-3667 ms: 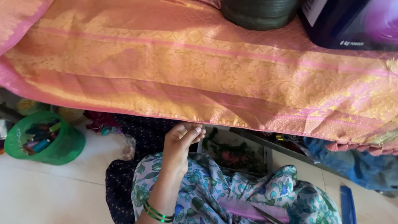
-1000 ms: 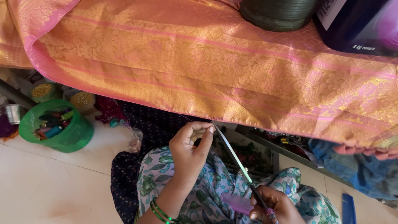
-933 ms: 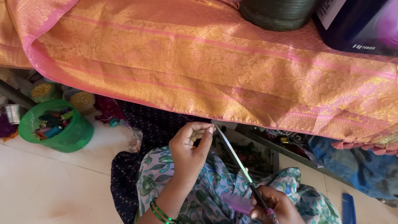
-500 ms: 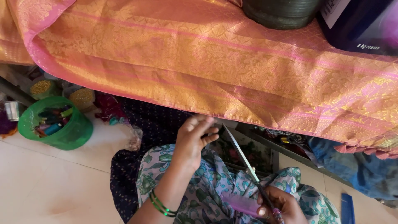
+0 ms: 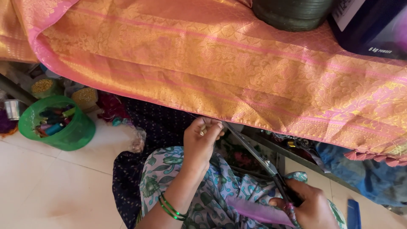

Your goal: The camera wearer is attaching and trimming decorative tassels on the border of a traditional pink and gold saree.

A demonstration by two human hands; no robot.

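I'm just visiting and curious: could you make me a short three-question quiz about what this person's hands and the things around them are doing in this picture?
1. True or false: the right hand holds the scissors by their handles.
2. What does the left hand pinch? A) a fine thread at the edge of the orange-pink cloth B) a spool from the green basket C) the blue strip on the floor
3. Fill in: the left wrist wears green ____.

Key: 1 true. 2 A, though the thread is too fine to see well. 3 bangles.
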